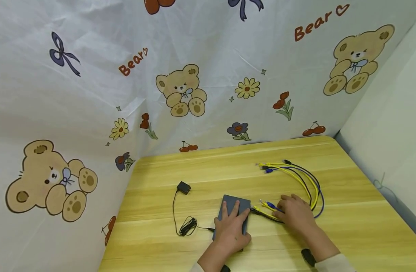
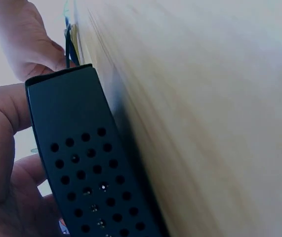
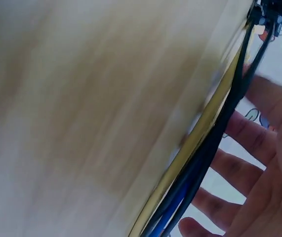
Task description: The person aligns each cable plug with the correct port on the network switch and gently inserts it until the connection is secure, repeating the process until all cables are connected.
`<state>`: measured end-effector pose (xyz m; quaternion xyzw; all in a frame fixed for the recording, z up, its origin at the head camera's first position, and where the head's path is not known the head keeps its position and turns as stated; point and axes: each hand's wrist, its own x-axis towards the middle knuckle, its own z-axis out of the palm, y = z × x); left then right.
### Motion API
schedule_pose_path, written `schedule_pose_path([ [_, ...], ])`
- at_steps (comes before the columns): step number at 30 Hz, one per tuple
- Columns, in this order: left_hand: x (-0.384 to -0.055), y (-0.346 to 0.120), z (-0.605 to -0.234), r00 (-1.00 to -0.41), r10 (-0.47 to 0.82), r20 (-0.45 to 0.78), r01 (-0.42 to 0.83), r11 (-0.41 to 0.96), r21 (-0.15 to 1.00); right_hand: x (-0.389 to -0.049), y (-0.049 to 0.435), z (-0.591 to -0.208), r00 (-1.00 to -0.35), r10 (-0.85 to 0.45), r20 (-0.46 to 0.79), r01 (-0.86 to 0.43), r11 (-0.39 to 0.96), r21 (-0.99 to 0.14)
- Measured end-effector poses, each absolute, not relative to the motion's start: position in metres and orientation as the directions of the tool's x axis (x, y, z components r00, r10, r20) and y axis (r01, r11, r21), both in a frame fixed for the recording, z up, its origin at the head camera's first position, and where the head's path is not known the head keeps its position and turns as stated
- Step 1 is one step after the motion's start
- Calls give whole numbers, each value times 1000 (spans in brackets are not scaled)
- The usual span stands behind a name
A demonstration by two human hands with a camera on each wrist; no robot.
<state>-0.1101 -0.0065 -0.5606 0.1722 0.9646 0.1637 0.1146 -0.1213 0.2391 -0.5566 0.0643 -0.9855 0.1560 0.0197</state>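
Note:
My left hand rests with spread fingers on top of a dark blue-grey network switch, which lies on the wooden table. Round vent holes dot the side of the switch in the left wrist view. My right hand lies over a bundle of network cables, its loosely bent fingers at the near ends. Black cables run from the right edge of the switch under this hand. Beside them are a yellow cable and a blue cable plug. Part of the bundle is hidden beneath my right hand.
A black power adapter lies left of the switch, its coiled cord leading to the switch's left side. The far cable ends, with a blue plug, curve across the back right of the table. A bear-print cloth hangs behind.

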Motion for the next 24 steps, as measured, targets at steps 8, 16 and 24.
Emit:
schedule_pose_path([
  [8, -110, -6, -561, -914, 372, -165, 299, 889, 346, -122, 232, -556, -984, -145, 103, -170, 942, -289],
  [16, -110, -6, -561, -927, 344, -148, 281, 900, 333, -123, 223, -557, -967, -185, 173, -227, 936, -270],
  [24, -110, -5, -561, -936, 315, -157, 254, 914, 317, -127, 217, -558, -962, -224, 154, -255, 941, -223],
])
